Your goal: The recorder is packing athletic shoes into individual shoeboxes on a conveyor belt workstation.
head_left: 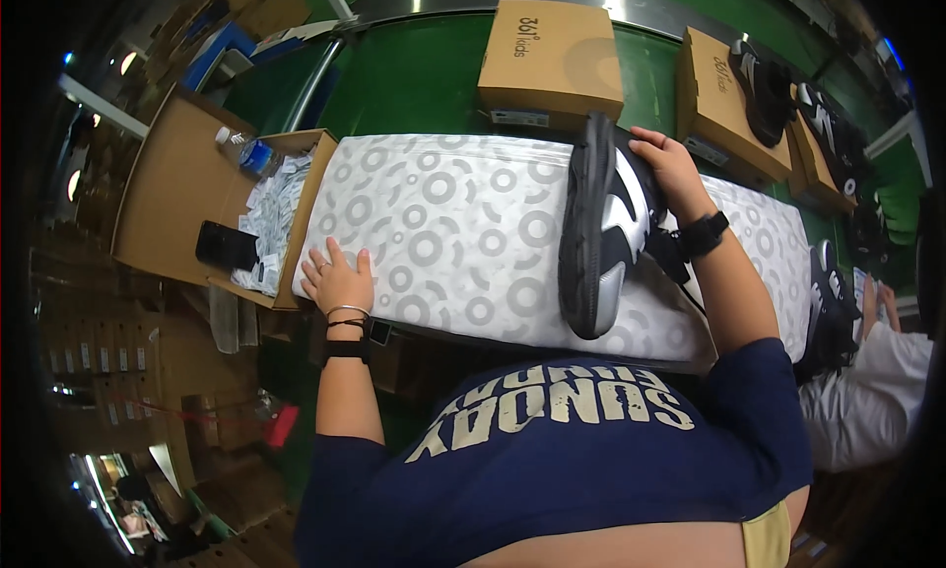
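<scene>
A navy-shirted torso [572, 450] fills the near edge. Just beyond, at one o'clock, the right hand [670, 169] is closed over the heel of a black-and-white sneaker [603, 223] standing on its side on white ring-printed wrapping paper [443, 233] covering the desk. The shoe looks light, with a stiff sole and soft upper; heel or midsole offer firm grips. The left hand [337, 277] rests flat and open on the paper at ten o'clock, holding nothing. A carton of small packets [268, 223] borders the left; closed shoeboxes [550, 61] stand at twelve.

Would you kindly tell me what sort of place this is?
Probably a shoe-packing line: cardboard shoe boxes sit on a green conveyor, and the right hand holds a black-and-white sneaker over patterned wrapping paper.
</scene>
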Demonstrator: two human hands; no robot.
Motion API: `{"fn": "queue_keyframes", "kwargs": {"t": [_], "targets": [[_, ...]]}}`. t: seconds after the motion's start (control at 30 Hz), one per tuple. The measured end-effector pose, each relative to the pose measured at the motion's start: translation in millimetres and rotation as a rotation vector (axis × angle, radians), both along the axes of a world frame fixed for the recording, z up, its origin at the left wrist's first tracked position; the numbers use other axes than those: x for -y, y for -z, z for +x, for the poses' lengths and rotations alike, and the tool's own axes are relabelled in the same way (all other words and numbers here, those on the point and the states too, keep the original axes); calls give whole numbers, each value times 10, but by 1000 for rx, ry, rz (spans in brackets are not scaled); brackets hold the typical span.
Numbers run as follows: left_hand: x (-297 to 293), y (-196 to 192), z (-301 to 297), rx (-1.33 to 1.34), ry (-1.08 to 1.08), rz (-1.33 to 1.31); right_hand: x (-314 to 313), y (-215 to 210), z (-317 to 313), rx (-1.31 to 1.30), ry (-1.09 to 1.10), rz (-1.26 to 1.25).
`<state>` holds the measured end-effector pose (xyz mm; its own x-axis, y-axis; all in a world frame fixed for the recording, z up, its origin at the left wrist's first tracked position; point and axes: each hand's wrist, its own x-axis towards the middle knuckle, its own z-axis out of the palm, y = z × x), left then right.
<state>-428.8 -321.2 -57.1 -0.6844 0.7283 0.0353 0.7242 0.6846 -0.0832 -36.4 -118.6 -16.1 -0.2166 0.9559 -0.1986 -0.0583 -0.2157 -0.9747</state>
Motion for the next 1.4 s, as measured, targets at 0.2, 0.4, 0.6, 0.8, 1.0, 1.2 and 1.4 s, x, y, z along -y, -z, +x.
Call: {"fn": "queue_keyframes", "kwargs": {"t": [0.2, 0.4, 0.6, 0.8, 1.0, 1.2, 1.4], "targets": [[-8, 34, -14, -67, 55, 29, 26, 73, 11, -14, 21, 6], [-81, -37, -70, -49, 132, 219, 51, 58, 18, 12, 21, 17], [-111, 60, -417, 19, 13, 337, 54, 111, 18, 69, 33, 74], [-106, 39, -537, 70, 29, 449, 56, 118, 25, 41, 53, 66], [-127, 9, -285, -147, -68, 194, 51, 108, 14, 43, 40, 56], [-173, -61, -104, -63, -64, 227, 42, 124, 0, 55, 59, 86], [-224, 11, -255, 89, 95, 307, 66, 141, -14, 16, 61, 65]]}}
